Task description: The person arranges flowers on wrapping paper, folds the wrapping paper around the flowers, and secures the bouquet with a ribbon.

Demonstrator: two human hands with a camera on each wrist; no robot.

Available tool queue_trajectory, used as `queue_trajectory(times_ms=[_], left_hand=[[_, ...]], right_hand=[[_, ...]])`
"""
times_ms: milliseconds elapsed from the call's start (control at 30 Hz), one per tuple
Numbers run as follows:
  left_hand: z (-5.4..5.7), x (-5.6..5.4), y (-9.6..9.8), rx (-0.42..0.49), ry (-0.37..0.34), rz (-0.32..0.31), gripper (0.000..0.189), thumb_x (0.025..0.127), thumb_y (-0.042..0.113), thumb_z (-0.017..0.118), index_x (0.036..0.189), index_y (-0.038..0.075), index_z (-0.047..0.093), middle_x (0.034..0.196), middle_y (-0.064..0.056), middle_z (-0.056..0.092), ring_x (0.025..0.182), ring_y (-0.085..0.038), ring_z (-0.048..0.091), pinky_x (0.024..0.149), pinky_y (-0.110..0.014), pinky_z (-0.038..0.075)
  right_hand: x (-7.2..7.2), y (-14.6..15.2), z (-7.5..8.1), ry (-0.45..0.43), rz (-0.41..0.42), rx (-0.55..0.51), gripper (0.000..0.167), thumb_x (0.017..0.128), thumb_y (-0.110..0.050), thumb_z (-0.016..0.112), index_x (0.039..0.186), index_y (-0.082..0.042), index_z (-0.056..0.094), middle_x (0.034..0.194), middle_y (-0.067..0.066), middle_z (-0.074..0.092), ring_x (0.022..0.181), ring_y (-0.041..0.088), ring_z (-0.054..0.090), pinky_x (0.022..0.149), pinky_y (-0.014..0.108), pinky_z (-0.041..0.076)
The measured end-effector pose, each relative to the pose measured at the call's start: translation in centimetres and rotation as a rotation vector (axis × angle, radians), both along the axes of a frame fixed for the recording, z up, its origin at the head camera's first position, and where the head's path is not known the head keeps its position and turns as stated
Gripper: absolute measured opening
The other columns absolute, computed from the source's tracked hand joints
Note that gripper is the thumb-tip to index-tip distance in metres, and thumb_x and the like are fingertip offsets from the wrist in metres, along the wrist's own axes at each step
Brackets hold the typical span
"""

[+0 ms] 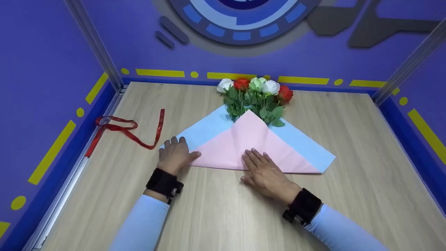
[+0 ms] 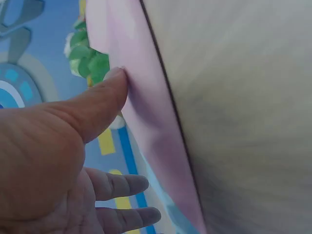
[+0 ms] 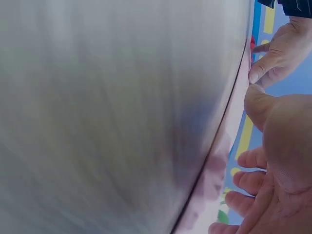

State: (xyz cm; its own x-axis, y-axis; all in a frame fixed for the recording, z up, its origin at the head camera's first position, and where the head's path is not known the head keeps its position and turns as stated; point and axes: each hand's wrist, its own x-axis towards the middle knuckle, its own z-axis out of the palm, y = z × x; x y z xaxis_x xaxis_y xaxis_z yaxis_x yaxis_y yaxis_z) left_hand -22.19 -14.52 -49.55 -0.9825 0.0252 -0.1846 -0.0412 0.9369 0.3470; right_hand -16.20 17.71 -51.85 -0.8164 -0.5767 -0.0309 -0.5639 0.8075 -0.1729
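A folded sheet of wrapping paper, pink (image 1: 223,150) on its upper layer and light blue (image 1: 306,143) beneath, lies on the table with its fold toward me. Several roses (image 1: 258,85), red, white and pale green with leafy stems, stick out beyond its far point; their lower stems are hidden under the pink flap. At the paper's left corner rests my left hand (image 1: 176,153), fingers spread and thumb on the pink layer. My right hand (image 1: 263,170) lies with extended fingers across the near fold, right of the middle. Both hands appear palm-side in their wrist views.
A red ribbon (image 1: 130,130) lies in loose loops on the wooden table (image 1: 209,209) to the left, one end at the table's left edge. Blue-purple panels (image 1: 223,59) with yellow marks wall the table at the back and on both sides.
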Motion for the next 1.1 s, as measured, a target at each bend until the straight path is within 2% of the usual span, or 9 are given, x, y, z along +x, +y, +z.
queue_trajectory(times_ms=[200, 367, 600, 700, 833, 933, 1100], left_hand=[[-0.4, -0.6, -1.1, -0.016, 0.001, 0.097, 0.106, 0.087, 0.053, 0.083, 0.156, -0.013, 0.037, 0.145, -0.04, 0.045, 0.134, -0.056, 0.042, 0.103, -0.07, 0.044], [-0.2, -1.0, -1.3, 0.031, -0.021, 0.17, 0.113, 0.082, 0.05, 0.089, 0.156, -0.014, 0.031, 0.14, -0.041, 0.044, 0.132, -0.054, 0.043, 0.098, -0.065, 0.05], [-0.3, -1.4, -1.4, 0.128, -0.064, 0.186, 0.105, 0.084, 0.041, 0.088, 0.154, -0.013, 0.031, 0.141, -0.039, 0.053, 0.133, -0.052, 0.051, 0.102, -0.063, 0.049], [-0.2, -1.5, -1.6, 0.227, -0.063, 0.196, 0.101, 0.087, 0.033, 0.085, 0.157, -0.012, 0.026, 0.143, -0.037, 0.055, 0.132, -0.05, 0.055, 0.104, -0.06, 0.049], [0.3, -1.6, -2.2, 0.398, -0.054, 0.185, 0.084, 0.092, 0.022, 0.077, 0.154, -0.009, 0.031, 0.146, -0.038, 0.053, 0.134, -0.047, 0.057, 0.106, -0.056, 0.05], [1.0, -1.6, -2.9, 0.505, -0.035, 0.185, 0.074, 0.095, 0.019, 0.073, 0.152, -0.009, 0.036, 0.15, -0.037, 0.05, 0.138, -0.046, 0.053, 0.109, -0.057, 0.048], [1.6, -1.6, -4.0, 0.738, -0.024, 0.262, 0.074, 0.1, 0.02, 0.068, 0.159, -0.007, 0.031, 0.161, -0.032, 0.039, 0.152, -0.044, 0.037, 0.123, -0.058, 0.033]], right_hand=[[-0.5, 0.3, -0.3, -0.069, -0.02, 0.001, 0.075, 0.111, -0.05, 0.047, 0.165, -0.001, 0.029, 0.173, 0.02, 0.026, 0.162, 0.04, 0.021, 0.129, 0.061, 0.018], [-0.6, 0.3, -0.5, -0.108, -0.026, 0.009, 0.074, 0.112, -0.047, 0.046, 0.166, -0.002, 0.025, 0.174, 0.019, 0.023, 0.162, 0.039, 0.018, 0.129, 0.061, 0.016], [-0.7, 0.3, -0.7, -0.111, -0.02, 0.003, 0.074, 0.112, -0.046, 0.046, 0.167, -0.002, 0.024, 0.174, 0.019, 0.023, 0.163, 0.038, 0.017, 0.129, 0.06, 0.016], [-0.6, 0.2, -0.6, -0.115, -0.015, -0.005, 0.074, 0.112, -0.046, 0.045, 0.167, -0.001, 0.024, 0.174, 0.019, 0.022, 0.163, 0.038, 0.017, 0.129, 0.061, 0.016], [-0.6, 0.2, -0.5, -0.121, -0.019, -0.005, 0.074, 0.112, -0.047, 0.046, 0.167, -0.002, 0.023, 0.174, 0.018, 0.022, 0.163, 0.037, 0.016, 0.129, 0.06, 0.015], [-0.5, 0.3, -0.5, -0.113, -0.011, -0.007, 0.074, 0.112, -0.045, 0.046, 0.166, -0.001, 0.024, 0.174, 0.02, 0.023, 0.162, 0.038, 0.018, 0.129, 0.062, 0.017], [-0.5, 0.4, -0.6, -0.091, 0.008, -0.021, 0.073, 0.112, -0.043, 0.047, 0.167, -0.002, 0.023, 0.173, 0.022, 0.024, 0.162, 0.04, 0.019, 0.127, 0.064, 0.019]])
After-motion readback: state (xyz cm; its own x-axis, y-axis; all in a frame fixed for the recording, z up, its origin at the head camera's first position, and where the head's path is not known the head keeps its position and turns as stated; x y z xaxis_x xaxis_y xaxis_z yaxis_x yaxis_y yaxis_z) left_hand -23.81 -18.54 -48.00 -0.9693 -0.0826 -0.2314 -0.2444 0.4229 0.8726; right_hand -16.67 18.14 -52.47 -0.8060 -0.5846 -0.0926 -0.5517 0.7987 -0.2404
